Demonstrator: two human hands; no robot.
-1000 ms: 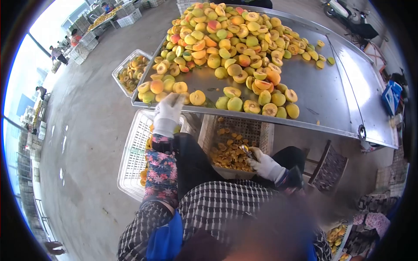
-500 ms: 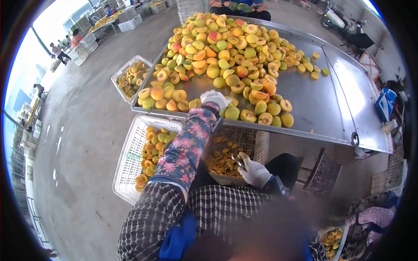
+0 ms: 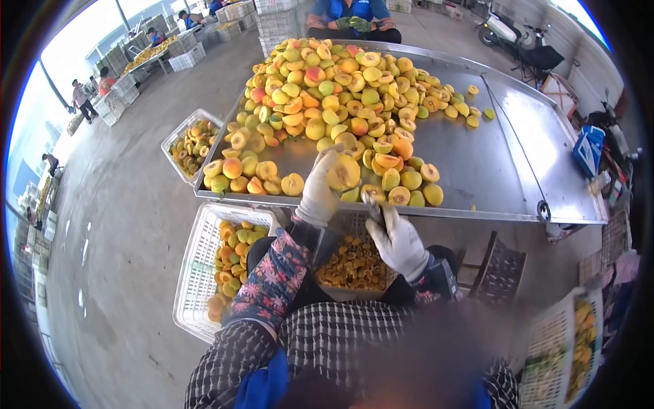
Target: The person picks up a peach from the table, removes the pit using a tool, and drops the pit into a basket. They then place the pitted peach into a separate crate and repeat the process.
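In a white glove, my left hand [image 3: 319, 194] is closed on a yellow peach half [image 3: 343, 173], its cut face turned toward my right side. My right hand [image 3: 400, 247], also gloved, grips a small metal pitting tool [image 3: 372, 204] with a rounded tip, just below and right of that half. Both hands are at the near edge of a metal table [image 3: 470, 163]. A large heap of peach halves [image 3: 327, 88] lies on it. Under my hands sits a crate with brownish-orange scraps [image 3: 354, 264], partly hidden by my arms.
A white basket [image 3: 194, 273] of peach halves stands left of my knees, another basket [image 3: 178, 160] beyond it. At lower right is a further basket [image 3: 550, 354]. A dark stool [image 3: 499, 273] stands right of my leg. Across the table sits a person with gloved hands [image 3: 355, 24].
My left hand has drawn back from the heap with a peach half in it. My right hand has risen with the tool toward that half. The view has shifted slightly.
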